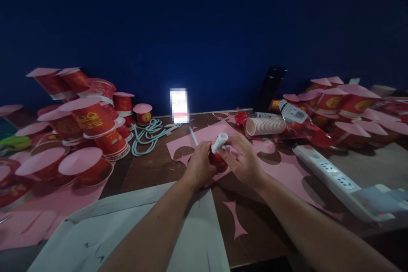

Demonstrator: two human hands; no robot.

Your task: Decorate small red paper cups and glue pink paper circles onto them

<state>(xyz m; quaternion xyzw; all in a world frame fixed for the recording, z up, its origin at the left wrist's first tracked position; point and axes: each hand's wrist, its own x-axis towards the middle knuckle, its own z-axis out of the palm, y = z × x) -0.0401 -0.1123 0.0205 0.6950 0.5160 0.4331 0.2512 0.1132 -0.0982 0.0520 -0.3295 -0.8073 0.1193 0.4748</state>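
Observation:
Near the middle of the table, my left hand [200,165] is closed around a red paper cup [218,163], which is mostly hidden by the fingers. My right hand [245,158] pinches a white tube that looks like a glue stick [219,142]. The tube tilts over the cup's top, its hollow round end facing up towards me. Where its lower end meets the cup cannot be made out. Pink paper with round cut-outs [223,128] lies under and behind both hands.
Red cups with pink paper discs [92,123] are piled at left, with more [331,100] at right. A coiled cable [148,136], a lit phone [179,106], a stack of paper cups [266,126] and a power strip [331,178] surround the hands. White board [134,229] lies in front.

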